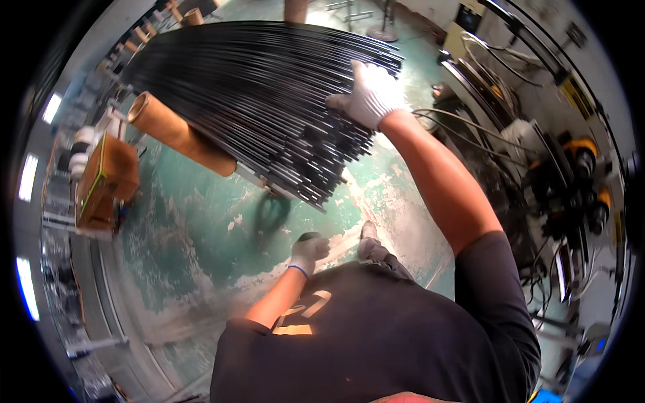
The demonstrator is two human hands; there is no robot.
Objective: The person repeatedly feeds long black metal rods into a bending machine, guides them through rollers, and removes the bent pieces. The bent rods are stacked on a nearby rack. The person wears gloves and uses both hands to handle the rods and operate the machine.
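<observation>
Black rods (pixel 269 94) lie fanned in a bundle across a cardboard tube (pixel 180 134) above the green floor (pixel 201 228). The gloved right hand (pixel 369 97) rests flat on their near ends — fingers spread, clasping nothing. The gloved left hand (pixel 308 252) is fisted around a small dark thing — too hidden to name.

Glossy black metal rods (pixel 269 87), matt brown cardboard tube (pixel 181 134), white knitted cloth gloves, worn green-painted floor (pixel 201 228)
</observation>
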